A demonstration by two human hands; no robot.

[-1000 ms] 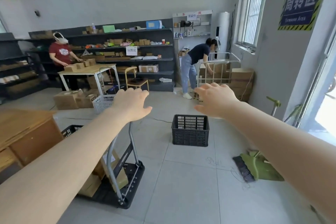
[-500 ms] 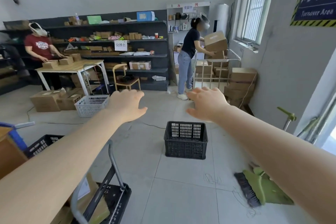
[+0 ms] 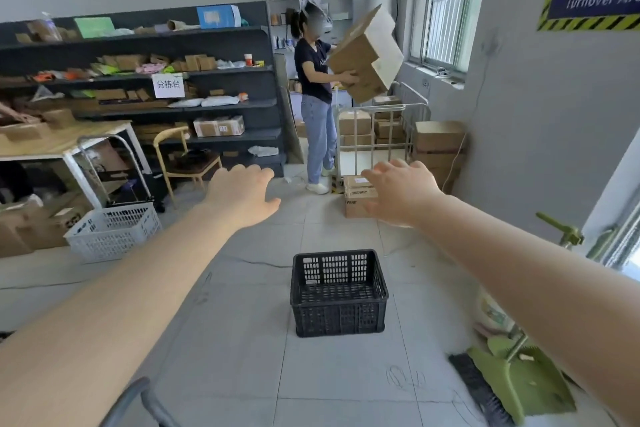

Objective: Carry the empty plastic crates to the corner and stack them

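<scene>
We reach our left hand [image 3: 242,198] and right hand [image 3: 401,191], each grip spread and empty, toward the black crate [image 3: 338,291] on the floor [image 3: 221,340] ahead, seemingly empty, to lift it

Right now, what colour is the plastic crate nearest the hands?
Black plastic crate with lattice walls; head view.
</scene>
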